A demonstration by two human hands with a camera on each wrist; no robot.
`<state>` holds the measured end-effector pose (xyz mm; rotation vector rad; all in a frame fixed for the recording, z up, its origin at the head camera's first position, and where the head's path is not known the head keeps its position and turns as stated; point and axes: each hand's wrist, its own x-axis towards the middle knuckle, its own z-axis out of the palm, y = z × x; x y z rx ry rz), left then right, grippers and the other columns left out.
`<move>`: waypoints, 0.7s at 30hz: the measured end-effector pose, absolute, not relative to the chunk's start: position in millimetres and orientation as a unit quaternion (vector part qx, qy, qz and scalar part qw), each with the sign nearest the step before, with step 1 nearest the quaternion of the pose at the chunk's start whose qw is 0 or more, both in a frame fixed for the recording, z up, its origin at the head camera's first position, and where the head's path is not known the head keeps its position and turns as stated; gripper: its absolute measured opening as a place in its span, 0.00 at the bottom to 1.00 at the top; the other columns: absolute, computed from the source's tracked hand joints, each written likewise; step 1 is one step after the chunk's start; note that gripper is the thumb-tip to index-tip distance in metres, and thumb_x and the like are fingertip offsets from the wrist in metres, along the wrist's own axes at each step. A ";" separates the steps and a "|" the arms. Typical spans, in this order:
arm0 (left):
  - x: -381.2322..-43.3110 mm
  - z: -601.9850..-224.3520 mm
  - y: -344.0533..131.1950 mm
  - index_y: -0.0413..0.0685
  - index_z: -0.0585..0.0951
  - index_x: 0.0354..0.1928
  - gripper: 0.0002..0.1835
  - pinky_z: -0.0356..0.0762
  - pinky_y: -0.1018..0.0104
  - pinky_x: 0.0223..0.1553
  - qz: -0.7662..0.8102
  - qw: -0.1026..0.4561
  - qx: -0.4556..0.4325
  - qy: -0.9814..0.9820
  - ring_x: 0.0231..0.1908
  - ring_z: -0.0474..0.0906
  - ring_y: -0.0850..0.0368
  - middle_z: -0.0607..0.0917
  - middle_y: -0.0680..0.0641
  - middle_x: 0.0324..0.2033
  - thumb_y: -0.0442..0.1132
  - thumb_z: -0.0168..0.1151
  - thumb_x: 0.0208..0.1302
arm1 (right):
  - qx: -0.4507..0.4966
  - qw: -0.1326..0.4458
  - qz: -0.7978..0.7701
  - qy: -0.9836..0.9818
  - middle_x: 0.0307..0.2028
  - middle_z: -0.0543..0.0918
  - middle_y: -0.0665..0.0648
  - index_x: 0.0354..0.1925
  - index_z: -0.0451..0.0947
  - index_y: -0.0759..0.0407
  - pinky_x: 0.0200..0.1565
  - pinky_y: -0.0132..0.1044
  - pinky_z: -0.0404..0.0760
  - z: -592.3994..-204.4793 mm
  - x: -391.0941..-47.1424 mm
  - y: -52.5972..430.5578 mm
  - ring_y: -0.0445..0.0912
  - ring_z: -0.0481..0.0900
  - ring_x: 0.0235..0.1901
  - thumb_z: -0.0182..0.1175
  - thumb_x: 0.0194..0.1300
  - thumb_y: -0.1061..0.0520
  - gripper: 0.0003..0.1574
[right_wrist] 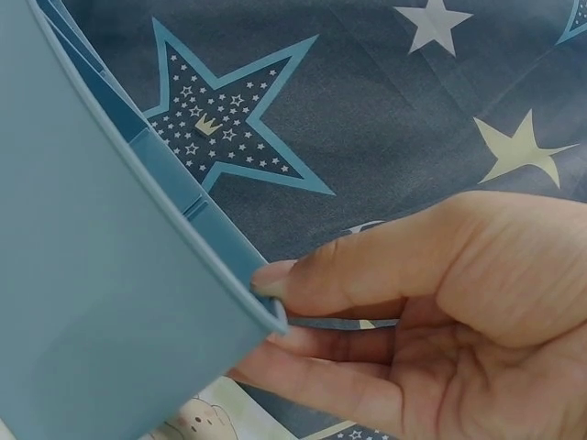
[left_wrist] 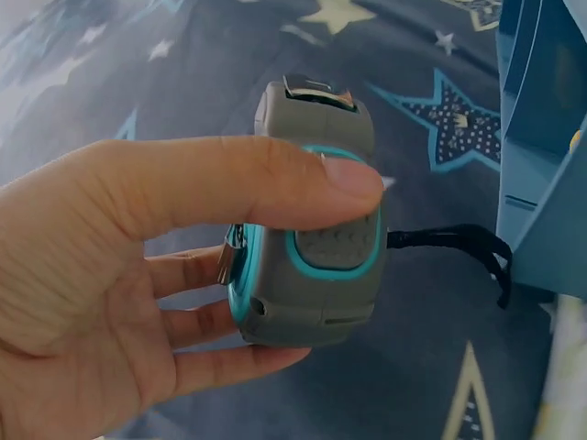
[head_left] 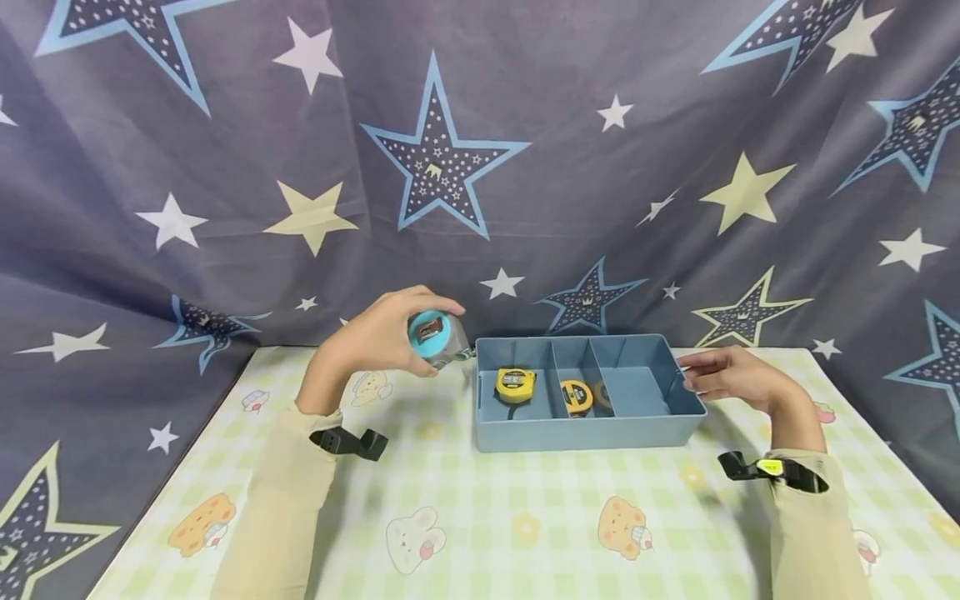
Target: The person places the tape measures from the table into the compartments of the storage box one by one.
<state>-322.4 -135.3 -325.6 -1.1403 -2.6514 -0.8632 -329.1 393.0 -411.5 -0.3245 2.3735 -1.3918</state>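
While a grey-and-turquoise tape measure is clamped by the left hand, left of the blue box, the box's right end is pinched by the right hand; whether the black strap touches the box cannot be told.

Smooth, matt plastic box

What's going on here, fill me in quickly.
A person's left hand holds a gray and turquoise tape measure up beside the left end of a blue divided tray. The right hand pinches the wall at the tray's right end. One yellow tape measure sits in its left compartment, and a second yellow tape measure is in the middle one.
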 end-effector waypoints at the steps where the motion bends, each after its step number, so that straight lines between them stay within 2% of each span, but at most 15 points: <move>1: -321.9 -319.7 -132.3 0.56 0.82 0.62 0.43 0.80 0.58 0.45 -0.275 0.063 -0.383 -0.880 0.45 0.77 0.55 0.82 0.50 0.49 0.33 0.84 0.36 | -0.115 0.184 -0.494 0.842 0.49 0.87 0.52 0.71 0.57 0.83 0.48 0.34 0.86 -410.8 -329.0 392.5 0.32 0.84 0.44 0.61 0.70 0.64 0.40; 7: -319.7 -289.6 -113.6 0.56 0.81 0.62 0.42 0.79 0.60 0.46 -0.200 0.049 -0.409 -0.889 0.43 0.76 0.56 0.81 0.51 0.49 0.34 0.82 0.37 | -0.111 0.188 -0.499 0.838 0.48 0.86 0.49 0.71 0.57 0.82 0.49 0.33 0.85 -409.8 -327.6 391.6 0.31 0.83 0.44 0.61 0.70 0.64 0.40; 15: -317.9 -256.5 -85.7 0.57 0.80 0.64 0.42 0.79 0.60 0.48 -0.127 0.018 -0.434 -0.892 0.46 0.76 0.55 0.81 0.50 0.52 0.33 0.81 0.40 | -0.118 0.188 -0.488 0.844 0.47 0.86 0.52 0.71 0.57 0.82 0.50 0.38 0.86 -410.7 -331.1 390.7 0.32 0.83 0.43 0.60 0.71 0.64 0.39; 21: -310.7 -238.3 -64.7 0.56 0.80 0.64 0.41 0.79 0.61 0.48 -0.093 -0.004 -0.455 -0.886 0.45 0.76 0.55 0.80 0.49 0.51 0.34 0.80 0.41 | -0.120 0.184 -0.491 0.843 0.50 0.87 0.55 0.70 0.58 0.83 0.50 0.37 0.86 -411.2 -326.7 391.3 0.32 0.83 0.44 0.60 0.71 0.64 0.38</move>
